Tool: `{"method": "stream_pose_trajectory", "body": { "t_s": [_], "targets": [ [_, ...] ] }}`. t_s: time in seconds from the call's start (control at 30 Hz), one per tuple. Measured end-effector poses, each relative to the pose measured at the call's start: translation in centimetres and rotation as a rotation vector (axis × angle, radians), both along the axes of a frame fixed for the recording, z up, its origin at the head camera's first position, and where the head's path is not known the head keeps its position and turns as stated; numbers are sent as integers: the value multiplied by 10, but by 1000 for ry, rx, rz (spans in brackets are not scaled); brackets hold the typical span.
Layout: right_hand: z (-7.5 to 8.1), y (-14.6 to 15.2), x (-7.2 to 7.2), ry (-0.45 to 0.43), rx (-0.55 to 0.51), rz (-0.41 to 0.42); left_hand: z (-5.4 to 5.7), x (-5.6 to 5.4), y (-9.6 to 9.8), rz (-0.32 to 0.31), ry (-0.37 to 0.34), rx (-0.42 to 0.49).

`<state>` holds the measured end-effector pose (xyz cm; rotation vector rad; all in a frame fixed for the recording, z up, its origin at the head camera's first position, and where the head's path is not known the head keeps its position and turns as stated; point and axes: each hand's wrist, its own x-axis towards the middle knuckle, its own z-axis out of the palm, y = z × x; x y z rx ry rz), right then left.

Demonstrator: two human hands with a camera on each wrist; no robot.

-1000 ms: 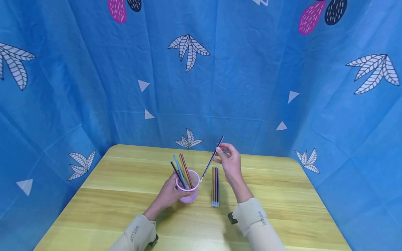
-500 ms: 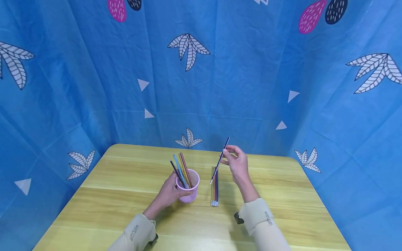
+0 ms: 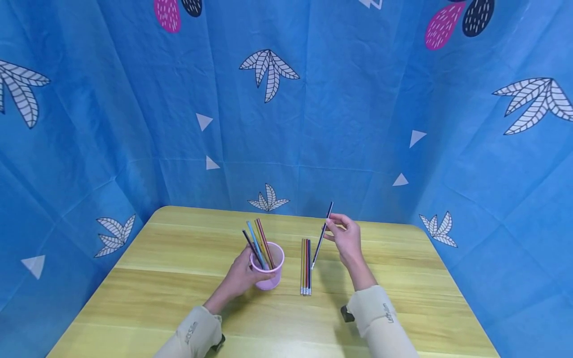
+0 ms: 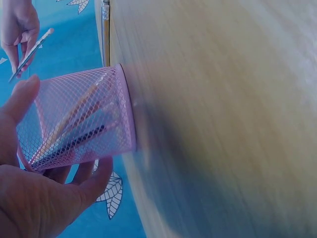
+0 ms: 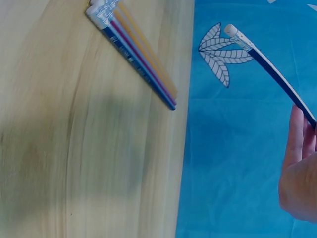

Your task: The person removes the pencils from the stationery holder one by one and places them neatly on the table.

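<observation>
My left hand [image 3: 240,276] grips a pink mesh pencil cup [image 3: 270,284], thumb on the near side. Several pencils [image 3: 261,243] lean inside it toward the left. The left wrist view shows the cup's mesh wall [image 4: 74,114] and pencils through it. Between thumb and fingers, my right hand [image 3: 349,238] pinches a dark blue pencil [image 3: 319,247], held tilted with its white eraser end down. That pencil's eraser [image 5: 230,29] points away from the hand in the right wrist view. Just left of it, several pencils [image 3: 306,268] lie side by side in a row, erasers toward me.
Everything stands on a light wood-grain table [image 3: 179,298] with rounded far corners. A blue patterned curtain [image 3: 349,124] hangs behind the table and along both sides.
My right hand has moved right and slightly nearer with the dark blue pencil, from beside the cup, across the row, to the row's right side. The left hand and cup have stayed put.
</observation>
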<state>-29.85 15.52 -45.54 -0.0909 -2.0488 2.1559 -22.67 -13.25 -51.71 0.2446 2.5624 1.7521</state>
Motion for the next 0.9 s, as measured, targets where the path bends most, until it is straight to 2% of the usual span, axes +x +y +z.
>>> {"method": "stream_pose_trajectory", "body": {
  "t_s": [0.7, 0.9],
  "targets": [
    [-20, 12, 1, -110, 100, 18, -1, 1, 0, 11, -13, -2],
    [-29, 13, 0, -148, 113, 28, -2, 1, -1, 0, 8, -14]
  ]
}}
